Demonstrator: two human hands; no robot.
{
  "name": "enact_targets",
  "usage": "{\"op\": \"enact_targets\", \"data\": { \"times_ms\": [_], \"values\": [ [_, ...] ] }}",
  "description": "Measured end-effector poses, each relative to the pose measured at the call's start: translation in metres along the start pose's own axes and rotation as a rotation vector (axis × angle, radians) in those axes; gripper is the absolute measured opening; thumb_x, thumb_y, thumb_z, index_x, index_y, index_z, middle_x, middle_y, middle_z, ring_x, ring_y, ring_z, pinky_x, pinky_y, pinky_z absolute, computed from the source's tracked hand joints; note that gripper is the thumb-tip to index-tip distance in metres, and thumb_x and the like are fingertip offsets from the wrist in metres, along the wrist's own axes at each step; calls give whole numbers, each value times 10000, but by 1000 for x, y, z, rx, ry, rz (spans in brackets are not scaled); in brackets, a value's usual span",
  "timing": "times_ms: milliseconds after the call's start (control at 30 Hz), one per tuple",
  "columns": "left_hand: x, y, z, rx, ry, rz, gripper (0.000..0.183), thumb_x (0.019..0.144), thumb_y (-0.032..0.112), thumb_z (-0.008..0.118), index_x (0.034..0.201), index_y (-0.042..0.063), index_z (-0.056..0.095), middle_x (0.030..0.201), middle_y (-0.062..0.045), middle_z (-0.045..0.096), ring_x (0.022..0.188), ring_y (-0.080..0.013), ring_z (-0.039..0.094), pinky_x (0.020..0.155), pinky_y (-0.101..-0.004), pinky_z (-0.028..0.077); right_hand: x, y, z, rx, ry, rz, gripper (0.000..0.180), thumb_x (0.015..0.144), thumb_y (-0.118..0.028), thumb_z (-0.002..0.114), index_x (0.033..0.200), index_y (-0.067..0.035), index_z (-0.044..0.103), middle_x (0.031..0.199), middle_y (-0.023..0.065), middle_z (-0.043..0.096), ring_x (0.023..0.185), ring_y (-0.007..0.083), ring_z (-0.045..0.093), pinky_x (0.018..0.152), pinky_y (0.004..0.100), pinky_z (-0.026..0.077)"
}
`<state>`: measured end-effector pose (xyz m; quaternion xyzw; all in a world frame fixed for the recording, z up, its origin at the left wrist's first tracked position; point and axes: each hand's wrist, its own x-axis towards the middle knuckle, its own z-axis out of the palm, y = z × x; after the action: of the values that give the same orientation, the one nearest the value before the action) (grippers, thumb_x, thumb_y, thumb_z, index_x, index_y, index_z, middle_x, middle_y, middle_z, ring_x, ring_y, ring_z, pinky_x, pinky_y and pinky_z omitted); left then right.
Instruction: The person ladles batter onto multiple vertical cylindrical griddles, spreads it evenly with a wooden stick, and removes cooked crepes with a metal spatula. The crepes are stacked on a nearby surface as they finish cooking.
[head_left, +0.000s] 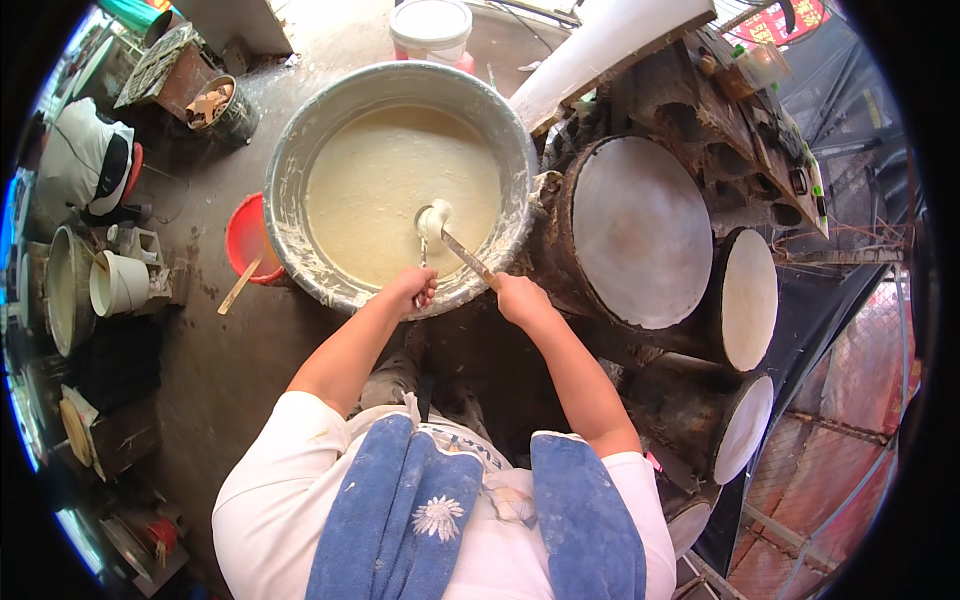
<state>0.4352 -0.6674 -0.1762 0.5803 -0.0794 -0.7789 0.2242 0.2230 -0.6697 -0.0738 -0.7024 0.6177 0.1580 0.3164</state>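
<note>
A large metal basin (289, 161) of pale, thick batter (375, 172) stands in front of me. My left hand (415, 289) grips the handle of a metal ladle (424, 251) at the basin's near rim. The ladle's bowl is over the batter, with a wet lump of batter (435, 216) in it and at its edge. In my right hand (523, 298) is a long flat scraper (466, 253), slanting left and away from me. Its tip meets the lump beside the ladle. Dried batter crusts the basin's near and right rim.
Several round flat griddles (641, 232) on drum-like stoves stand close on the right. A red bucket (238, 232) with a wooden stick (241, 285) sits left of the basin. Behind it is a lidded white bucket (430, 34). A white pail (118, 285) stands farther left.
</note>
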Motion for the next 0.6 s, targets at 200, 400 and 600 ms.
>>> {"op": "enact_targets", "data": {
  "times_ms": [200,400,600],
  "values": [
    [-80,19,25,-390,-341,18,113,934,142,427,882,45,448,615,28,432,420,-22,345,330,-152,268,-77,12,-35,-47,147,-91,153,846,-89,420,969,-49,503,844,206,634,823,371,625,712,468,500],
    [-219,52,64,-345,-496,337,103,937,131,427,948,29,436,625,34,402,411,-21,332,308,-163,249,-186,-3,-145,-200,423,-191,227,842,-60,413,1054,-65,495,785,198,634,737,361,635,649,461,502],
    [-319,50,71,-74,-318,758,206,911,186,498,1011,10,457,644,0,441,406,-57,385,306,-204,298,-243,10,-148,-399,1095,-419,476,795,-57,541,1249,-197,514,647,63,470,555,230,565,489,342,479]
  ]
}}
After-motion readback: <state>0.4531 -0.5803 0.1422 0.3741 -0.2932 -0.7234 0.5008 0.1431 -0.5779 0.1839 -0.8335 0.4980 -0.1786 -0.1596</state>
